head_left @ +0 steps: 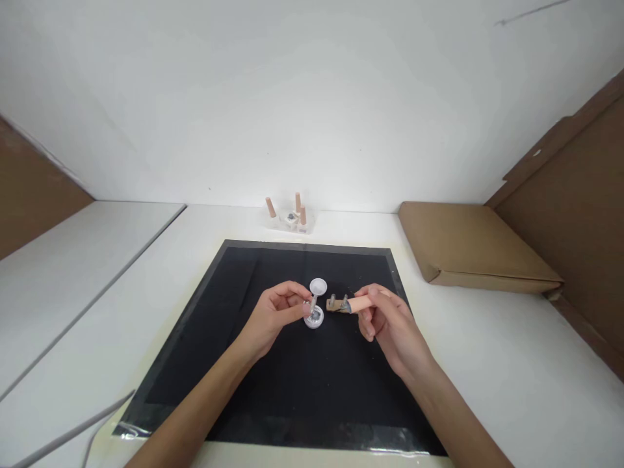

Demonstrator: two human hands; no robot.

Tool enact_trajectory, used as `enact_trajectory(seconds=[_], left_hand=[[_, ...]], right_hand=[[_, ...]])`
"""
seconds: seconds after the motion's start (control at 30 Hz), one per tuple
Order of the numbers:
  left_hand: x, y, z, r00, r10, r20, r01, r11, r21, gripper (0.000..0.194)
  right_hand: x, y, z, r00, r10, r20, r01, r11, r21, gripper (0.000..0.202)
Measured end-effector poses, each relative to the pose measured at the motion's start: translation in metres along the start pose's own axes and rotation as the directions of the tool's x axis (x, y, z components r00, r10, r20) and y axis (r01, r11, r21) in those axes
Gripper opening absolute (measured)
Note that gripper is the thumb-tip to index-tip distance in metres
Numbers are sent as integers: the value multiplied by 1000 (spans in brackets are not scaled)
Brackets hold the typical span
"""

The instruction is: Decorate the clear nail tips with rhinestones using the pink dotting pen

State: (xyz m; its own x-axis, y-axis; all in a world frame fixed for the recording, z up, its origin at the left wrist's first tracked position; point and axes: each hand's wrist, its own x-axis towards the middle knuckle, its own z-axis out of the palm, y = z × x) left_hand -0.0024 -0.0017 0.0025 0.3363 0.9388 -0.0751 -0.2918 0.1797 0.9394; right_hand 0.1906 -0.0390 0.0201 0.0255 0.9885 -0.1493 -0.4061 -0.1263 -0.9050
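Pinching, seemingly, a slim pale piece (313, 303) between thumb and forefinger of the left hand (280, 315), holding it steeply with its upper end leaning rightward, across the view of a small round pot (322, 318) just beside the fingertips. Gripping a peach-coloured handle (361, 303) between thumb and fingers of the right hand (390, 318), pointing its long axis almost straight leftward, dipping slightly toward a dark blue-grey tip. Holding that tip at the right part of a short tan strip (338, 307), close by the right one of two stubby pegs (332, 299); not showing in this view whether touching or only overlapping. Having the strip lying between the hands, just right of the pot and nearer the right hand; having the pot nearer the left. Showing glossy white walls and something silvery-grey inside the pot, with a shallow white round lid (318, 286) just beyond it; showing smooth, matt, tapered colouring on the handle and glassy, greyish sides on the pegs. Working over a dull black mat (292, 390) with a shiny, see-through border, on a smooth white table (146, 292), facing a transparent tray (312, 225) of similar peach tapers (298, 201), near a flat brown carton (482, 240).
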Motion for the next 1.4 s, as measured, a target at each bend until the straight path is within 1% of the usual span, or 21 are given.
enact_trajectory(seconds=[0.2,0.3,0.5,0.67,1.4], left_hand=[[1,-2,-2,996,56,75,-60,997,55,7],[1,-3,-2,994,54,96,-60,996,67,6],[0,-3,-2,992,50,116,-58,996,66,7],[-1,-3,-2,991,42,126,-49,998,47,7],[-1,-2,-1,991,39,131,-38,999,-7,7]], right_hand=[[1,2,-2,998,47,50,-51,995,81,24],[1,3,-3,996,71,62,-78,991,104,25],[0,3,-1,993,88,73,-93,993,74,26],[-1,4,0,998,33,62,-34,999,20,26],[-3,9,-3,982,-132,136,147,983,-108,15]])
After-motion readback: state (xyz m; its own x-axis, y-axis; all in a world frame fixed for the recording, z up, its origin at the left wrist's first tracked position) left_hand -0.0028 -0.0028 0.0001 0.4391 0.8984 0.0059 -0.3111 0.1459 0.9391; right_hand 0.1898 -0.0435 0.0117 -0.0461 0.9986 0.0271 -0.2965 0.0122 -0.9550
